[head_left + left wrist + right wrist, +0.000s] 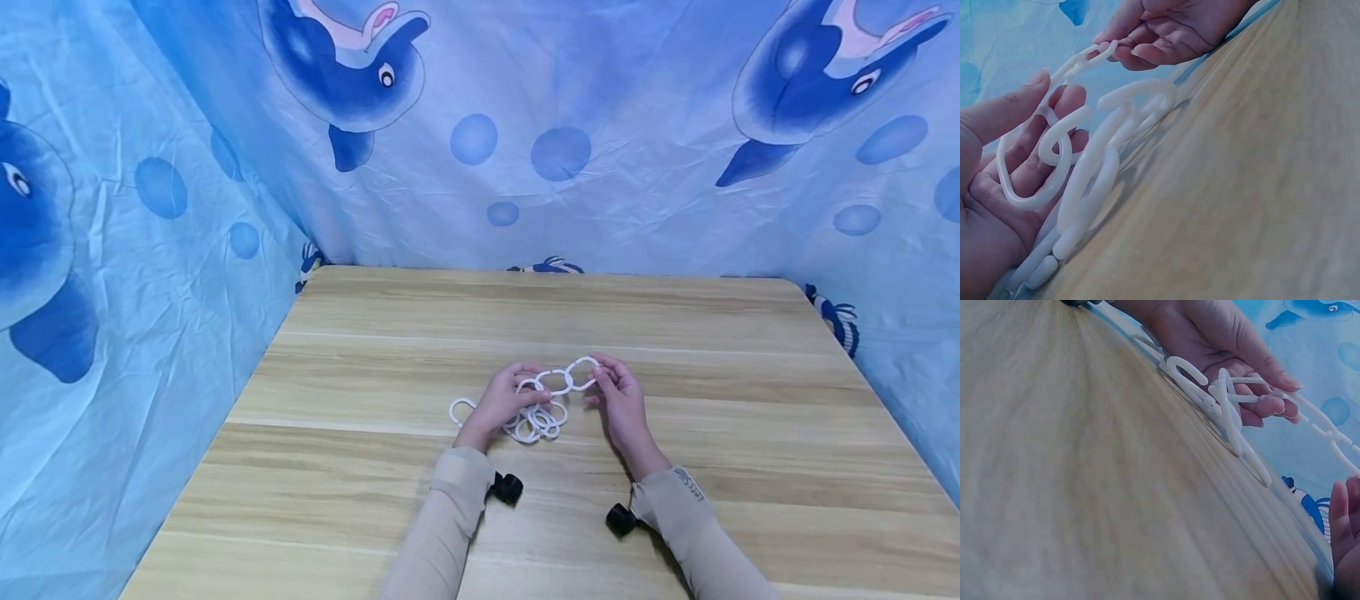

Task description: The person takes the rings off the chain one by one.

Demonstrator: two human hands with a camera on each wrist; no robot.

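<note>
A chain of white plastic links [573, 363] stretches between the two hands above the table. My left hand [501, 402] pinches it between thumb and fingers. At its far end, my right hand [622, 410] grips the last link with thumb and fingertips. More links [1074, 206] hang and lie in a heap under the left hand, touching the tabletop in the left wrist view. One link [452, 410] sticks out to the left of that wrist. Several links overlap, and the left hand hides part of the heap. In the right wrist view, the right hand [1349, 519] shows only partly at the edge.
Both hands work over a wood-grain table [360, 358], near its middle. Blue cloth [480, 83] with printed dolphins hangs behind it and at the sides. A small black camera [508, 488] sits at the left wrist, another black camera [621, 520] at the right.
</note>
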